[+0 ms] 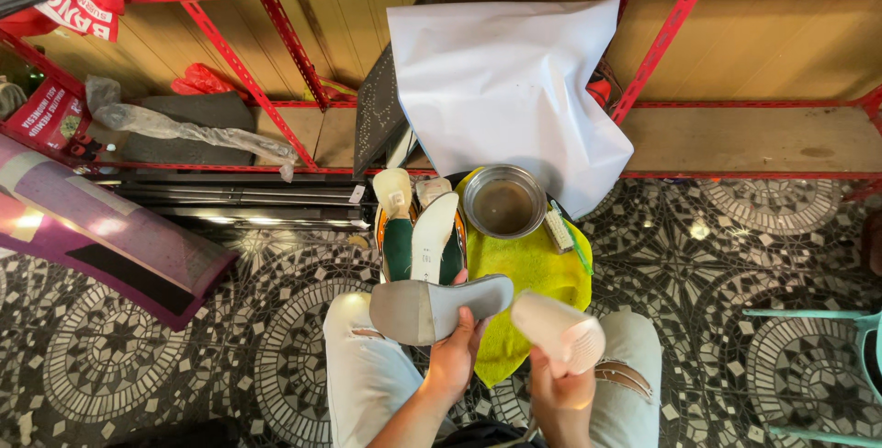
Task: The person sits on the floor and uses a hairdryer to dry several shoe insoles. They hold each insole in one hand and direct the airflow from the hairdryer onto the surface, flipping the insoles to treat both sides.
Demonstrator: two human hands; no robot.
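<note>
- Rising from the bottom centre of the frame, the left hand [453, 356] has its fingers closed around the edge of a flat grey shoe insole [436, 306], thumb side up.
- Just right of it, the right hand [560, 384] comes up from the lower edge and is wrapped tight around the base of a pale pink rounded shoe insole piece [559, 328].
- The grey insole is long and foot-shaped, with a lighter patch at its left end and a darker right end; it lies roughly level, reaching left of the left hand above the knee in torn white jeans [367, 365].
- The pink piece is thicker, with a dotted face, and tilts toward the upper left from the right fist, its tip close to the right end of the grey insole; I cannot tell whether they touch.
- Both pieces sit over the lap, in the lower middle of the picture.
- Above them, at centre, a green and white shoe [404, 237] lies beside a yellow cloth [537, 273] carrying a round metal bowl [503, 202] of murky liquid and a small brush [560, 227].
- A white paper sheet [505, 80] leans on the red metal shelf frame [303, 53] at upper centre, over a patterned mosaic tile floor [735, 255].
</note>
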